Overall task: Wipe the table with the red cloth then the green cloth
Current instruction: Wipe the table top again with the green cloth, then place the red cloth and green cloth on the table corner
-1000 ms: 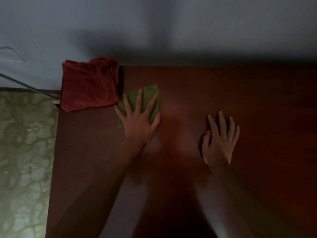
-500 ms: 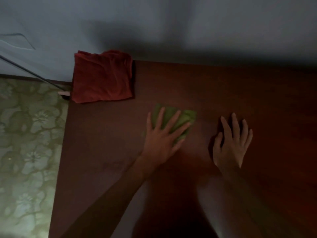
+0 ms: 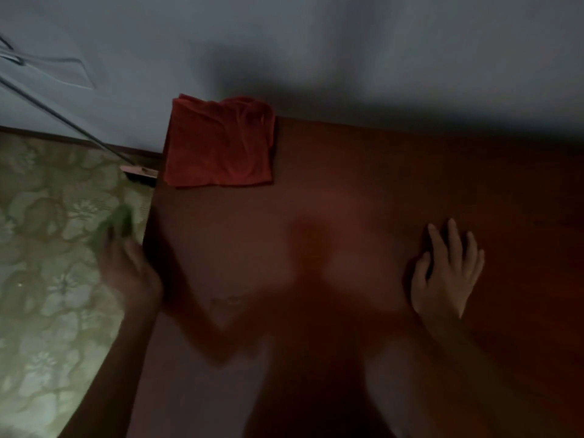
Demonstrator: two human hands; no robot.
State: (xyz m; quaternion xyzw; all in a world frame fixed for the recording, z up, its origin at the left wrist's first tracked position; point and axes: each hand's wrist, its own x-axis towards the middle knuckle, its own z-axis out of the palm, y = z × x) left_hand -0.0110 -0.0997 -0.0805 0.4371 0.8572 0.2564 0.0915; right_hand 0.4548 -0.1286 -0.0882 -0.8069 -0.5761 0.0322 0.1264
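The red cloth [image 3: 219, 143] lies folded on the far left corner of the dark brown table [image 3: 363, 191]. My left hand [image 3: 129, 270] is blurred by motion just past the table's left edge, over the floor, and holds the green cloth [image 3: 115, 224] at its fingertips. My right hand [image 3: 447, 273] rests flat on the table at the right, fingers spread, with nothing in it.
A grey wall [image 3: 347, 52] runs along the table's far edge. Patterned green flooring [image 3: 47, 279] lies to the left. A long-handled broom [image 3: 139, 171] leans against the wall beside the table's corner. The scene is dim.
My left hand has swept the green cloth leftward from the middle of the table to beyond its left edge. The right hand has stayed flat on the table.
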